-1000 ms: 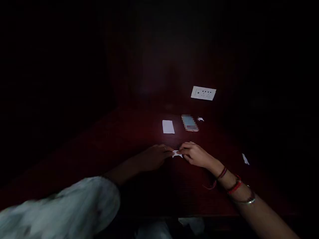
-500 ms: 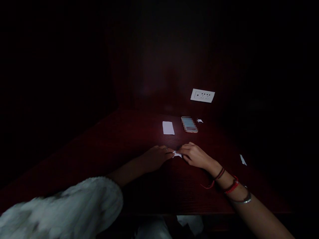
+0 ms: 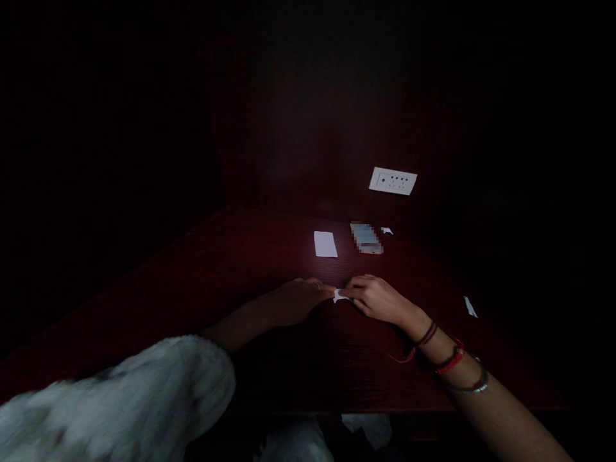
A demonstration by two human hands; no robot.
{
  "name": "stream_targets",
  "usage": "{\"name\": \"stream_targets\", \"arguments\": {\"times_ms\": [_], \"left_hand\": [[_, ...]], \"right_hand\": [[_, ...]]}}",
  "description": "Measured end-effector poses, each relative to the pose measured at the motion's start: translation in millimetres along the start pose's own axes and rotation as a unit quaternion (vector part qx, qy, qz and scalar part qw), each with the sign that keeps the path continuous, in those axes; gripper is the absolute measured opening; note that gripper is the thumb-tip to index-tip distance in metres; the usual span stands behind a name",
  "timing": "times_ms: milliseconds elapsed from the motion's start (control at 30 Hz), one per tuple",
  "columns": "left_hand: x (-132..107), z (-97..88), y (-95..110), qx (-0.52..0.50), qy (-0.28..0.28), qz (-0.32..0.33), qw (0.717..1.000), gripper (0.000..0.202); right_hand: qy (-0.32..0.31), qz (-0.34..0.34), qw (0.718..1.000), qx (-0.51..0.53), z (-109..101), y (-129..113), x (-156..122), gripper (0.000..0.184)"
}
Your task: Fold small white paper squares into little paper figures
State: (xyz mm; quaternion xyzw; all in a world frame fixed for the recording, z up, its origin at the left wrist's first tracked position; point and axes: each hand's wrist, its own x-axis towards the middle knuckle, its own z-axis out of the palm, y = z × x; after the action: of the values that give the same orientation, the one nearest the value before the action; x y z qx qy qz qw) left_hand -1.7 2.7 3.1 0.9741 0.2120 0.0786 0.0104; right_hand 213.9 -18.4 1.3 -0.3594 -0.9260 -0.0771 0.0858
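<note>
on the dim table (image 3: 231,263) — fingers (image 3: 357,292) partly hide a pointed white paper (image 3: 337,296)

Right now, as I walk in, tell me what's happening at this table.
A person has the fingers of the left hand and right hand on a small white piece of paper on the dark red table. Beyond the hands lie a white rectangular sheet and a phone. A white scrap lies off to the right.

The phone (image 3: 367,239) is blurred; on its near side, the hands (image 3: 380,299) partly hide a white paper (image 3: 338,296); the scrap (image 3: 387,231) just right of the phone is too small to identify.
</note>
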Motion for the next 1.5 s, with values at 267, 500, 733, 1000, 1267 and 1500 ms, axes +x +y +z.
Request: {"name": "stream_targets", "arguments": {"times_ms": [267, 500, 733, 1000, 1267, 1500], "left_hand": [[1.2, 3.7, -0.9, 0.003, -0.004, -0.006, 1.0, 0.044], [1.0, 4.6, -1.5, 0.012, 0.001, 0.0, 1.0, 0.041], [2.6, -3.8, 10.1, -0.007, 0.036, -0.018, 0.999, 0.034], [5.5, 0.3, 8.7, -0.059, 0.135, -0.117, 0.982, 0.033], [8.5, 10.6, 21.1, -0.069, 0.099, -0.02, 0.992, 0.037], [4.9, -5.2, -0.5, -0.045, 0.178, -0.121, 0.976, 0.023]], "right_hand": [[0.025, 0.03, 0.999, 0.037, 3.3, -2.3, 2.0, 0.032], [0.013, 0.023, 0.998, 0.055, 0.7, -2.7, 1.3, 0.027], [0.072, 0.041, 0.99, 0.117, -3.9, 4.2, -3.8, 0.028], [0.085, 0.155, 0.977, 0.119, -8.3, -6.8, -2.8, 0.027], [0.068, 0.234, 0.942, 0.231, -2.8, -12.1, 5.8, 0.034], [0.079, 0.191, 0.949, 0.238, 1.6, -9.9, -0.3, 0.047]]}}
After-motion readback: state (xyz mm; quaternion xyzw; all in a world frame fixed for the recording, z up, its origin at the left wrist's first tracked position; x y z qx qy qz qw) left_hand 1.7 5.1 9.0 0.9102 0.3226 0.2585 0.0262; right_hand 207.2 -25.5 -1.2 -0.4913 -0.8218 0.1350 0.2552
